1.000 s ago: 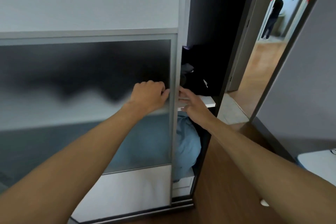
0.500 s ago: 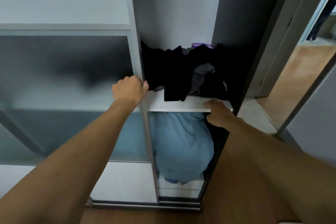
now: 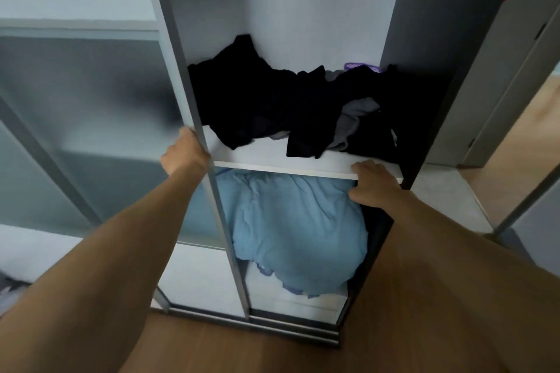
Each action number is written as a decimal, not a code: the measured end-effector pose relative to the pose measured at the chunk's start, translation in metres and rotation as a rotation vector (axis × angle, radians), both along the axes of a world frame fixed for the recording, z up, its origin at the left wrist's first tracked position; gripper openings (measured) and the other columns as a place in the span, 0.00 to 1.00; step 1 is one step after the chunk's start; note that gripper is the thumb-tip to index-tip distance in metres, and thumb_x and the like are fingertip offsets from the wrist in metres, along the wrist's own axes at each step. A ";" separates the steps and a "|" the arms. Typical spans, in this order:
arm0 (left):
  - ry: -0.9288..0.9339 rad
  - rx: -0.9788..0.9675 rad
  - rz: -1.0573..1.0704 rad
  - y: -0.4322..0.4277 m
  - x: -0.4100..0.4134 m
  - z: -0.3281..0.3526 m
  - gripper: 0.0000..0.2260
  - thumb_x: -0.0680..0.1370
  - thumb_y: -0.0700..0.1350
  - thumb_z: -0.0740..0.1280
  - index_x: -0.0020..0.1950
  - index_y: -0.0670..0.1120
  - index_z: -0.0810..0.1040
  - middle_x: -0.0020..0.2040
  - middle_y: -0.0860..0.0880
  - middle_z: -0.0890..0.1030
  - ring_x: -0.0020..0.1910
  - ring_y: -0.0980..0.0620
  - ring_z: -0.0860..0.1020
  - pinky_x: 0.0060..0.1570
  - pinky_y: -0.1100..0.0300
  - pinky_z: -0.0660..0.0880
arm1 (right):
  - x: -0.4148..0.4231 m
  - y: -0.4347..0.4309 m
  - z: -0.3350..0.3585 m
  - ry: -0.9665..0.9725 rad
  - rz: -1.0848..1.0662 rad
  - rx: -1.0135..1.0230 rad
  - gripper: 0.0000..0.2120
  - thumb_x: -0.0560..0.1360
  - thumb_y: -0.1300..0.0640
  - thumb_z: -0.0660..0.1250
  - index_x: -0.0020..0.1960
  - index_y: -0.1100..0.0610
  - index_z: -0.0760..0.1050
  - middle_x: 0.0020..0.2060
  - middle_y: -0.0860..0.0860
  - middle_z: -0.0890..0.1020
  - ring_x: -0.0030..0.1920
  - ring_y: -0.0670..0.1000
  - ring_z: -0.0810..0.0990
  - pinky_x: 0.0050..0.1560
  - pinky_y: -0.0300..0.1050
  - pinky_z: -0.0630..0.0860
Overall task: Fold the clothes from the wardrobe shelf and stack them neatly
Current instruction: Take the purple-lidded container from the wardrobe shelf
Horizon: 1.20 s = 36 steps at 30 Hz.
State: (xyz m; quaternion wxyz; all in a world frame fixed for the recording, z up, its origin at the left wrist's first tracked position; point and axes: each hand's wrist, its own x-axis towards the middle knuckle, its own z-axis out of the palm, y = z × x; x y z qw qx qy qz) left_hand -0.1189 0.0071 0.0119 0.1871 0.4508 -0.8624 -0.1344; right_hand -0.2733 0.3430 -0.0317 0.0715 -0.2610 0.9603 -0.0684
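While the door stands slid aside far enough to bare the shelf, the step in hand looks to be getting at the clothes; nothing is lifted or folded yet. The left hand grips the door's upright edge, its fingers curled round the frame and mostly hidden behind it. The right hand rests on the shelf's front lip, its fingers lying loose along the board and grasping nothing.

The clothes lie as a dark, tangled heap just beyond the right fingers and to the right of the left ones. One black corner reaches the lip just left of the right fingers. A grey garment is knotted into the heap straight beyond those fingers, and a purple scrap shows further back. Below the right fingers a blue quilt fills the lower space.

To do this well, the left fingers should let the door go only once it sits steady. The right fingers should take the topmost garment alone by a hem or collar. Black on black makes the edges hard to read, so I would feel for them. Dragging the whole heap would likely spill it over the lip. The bare strip of shelf looks too narrow for folding.
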 end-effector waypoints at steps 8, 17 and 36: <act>0.020 0.317 0.105 0.005 0.004 -0.015 0.28 0.76 0.48 0.68 0.72 0.42 0.61 0.69 0.41 0.71 0.69 0.37 0.71 0.66 0.44 0.69 | 0.005 0.002 -0.005 0.062 0.013 0.021 0.35 0.68 0.53 0.69 0.73 0.58 0.63 0.68 0.59 0.69 0.67 0.61 0.68 0.68 0.56 0.66; -0.137 0.226 -0.231 0.054 -0.011 -0.023 0.25 0.77 0.48 0.65 0.72 0.40 0.64 0.69 0.40 0.70 0.66 0.37 0.73 0.64 0.44 0.72 | -0.003 0.005 0.004 -0.012 0.019 0.009 0.32 0.72 0.54 0.68 0.74 0.57 0.64 0.69 0.57 0.68 0.68 0.59 0.67 0.67 0.53 0.69; 0.079 -0.363 -0.774 -0.033 -0.216 0.045 0.22 0.78 0.47 0.66 0.71 0.46 0.70 0.73 0.46 0.69 0.72 0.45 0.65 0.69 0.47 0.58 | -0.114 -0.085 0.063 0.022 -0.250 -0.846 0.09 0.78 0.64 0.65 0.45 0.54 0.82 0.41 0.50 0.83 0.37 0.44 0.79 0.43 0.35 0.75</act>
